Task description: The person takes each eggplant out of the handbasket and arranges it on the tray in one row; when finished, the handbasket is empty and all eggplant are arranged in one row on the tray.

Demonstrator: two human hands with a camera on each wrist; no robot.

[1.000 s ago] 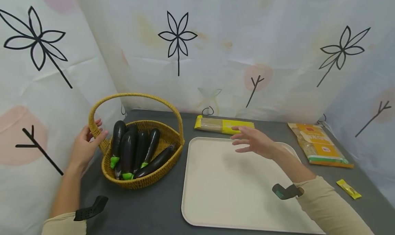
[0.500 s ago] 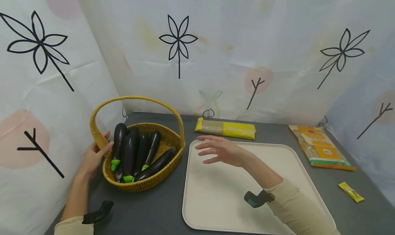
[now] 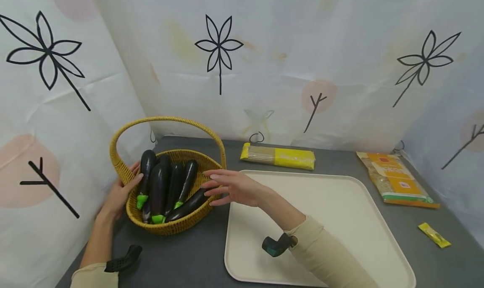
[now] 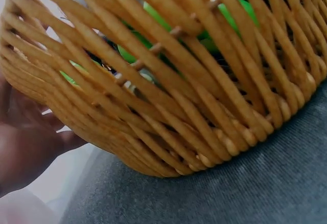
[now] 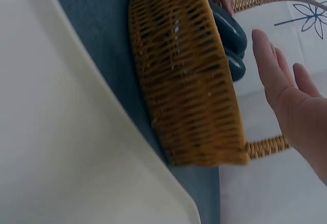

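Note:
A yellow wicker basket (image 3: 177, 227) with a tall arched handle stands on the left of the table, holding several dark eggplants (image 3: 159, 187) with green caps. My left hand (image 3: 120, 195) grips its left side where the handle meets the rim, thumb at the rim; the wicker partly hides the other fingers. In the left wrist view, part of that hand shows beside the woven wall (image 4: 168, 96). My right hand (image 3: 236, 187) hovers at the basket's right rim with fingers extended and nothing held. From the right wrist, its fingers (image 5: 273, 70) point toward the eggplants (image 5: 230, 29).
A cream tray (image 3: 302, 237) lies right of the basket, under my right forearm. Behind it is a yellow pack of noodles (image 3: 277, 156). On the right lie an orange and clear food bag (image 3: 397, 180) and a small yellow sachet (image 3: 434, 235). Patterned white cloth surrounds the table.
My right hand has moved left across the tray to the basket's right rim. My left hand has shifted slightly lower on the basket's side. The eggplants look unmoved.

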